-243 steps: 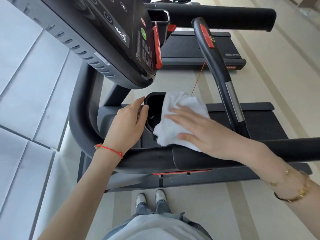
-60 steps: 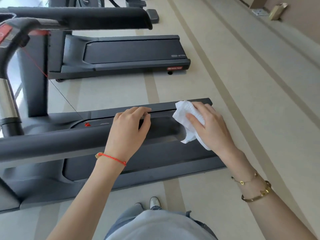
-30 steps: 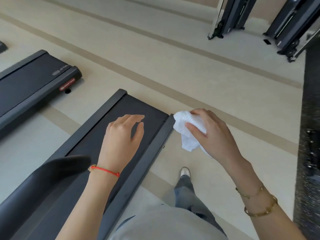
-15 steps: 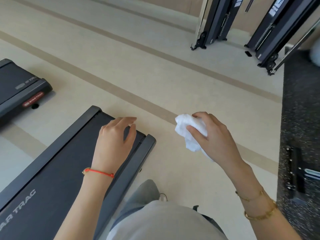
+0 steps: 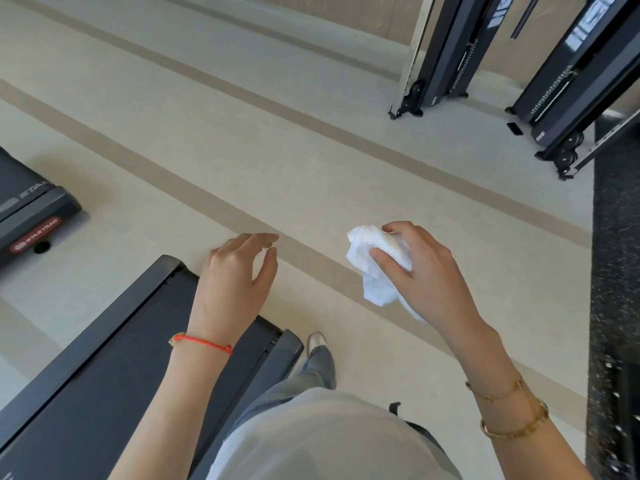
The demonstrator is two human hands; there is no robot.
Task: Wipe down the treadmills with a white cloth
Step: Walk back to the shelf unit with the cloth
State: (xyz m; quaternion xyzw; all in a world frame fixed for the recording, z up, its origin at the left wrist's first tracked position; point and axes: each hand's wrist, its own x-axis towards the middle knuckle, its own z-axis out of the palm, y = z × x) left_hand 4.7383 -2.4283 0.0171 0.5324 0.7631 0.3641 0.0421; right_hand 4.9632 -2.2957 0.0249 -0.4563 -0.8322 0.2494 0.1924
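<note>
My right hand [image 5: 419, 271] grips a crumpled white cloth [image 5: 375, 268] in the air over the beige floor, to the right of the treadmill. The rear end of the near treadmill deck [image 5: 104, 368], dark grey with a black belt, fills the lower left. My left hand [image 5: 235, 278] hovers above its rear corner, fingers loosely extended and holding nothing. A second treadmill's rear end [image 5: 31, 216] with a red label lies at the left edge.
Two black weight machines [image 5: 446, 53] [image 5: 571, 88] stand at the upper right. A dark speckled rubber mat [image 5: 616, 271] runs along the right edge. Beige floor with darker stripes lies between. My foot [image 5: 317, 341] stands beside the treadmill's rear corner.
The view has swung away from the console and handrail to the treadmill's rear end. My hands left the handrail; the cloth is now held in the air past the deck's end.
</note>
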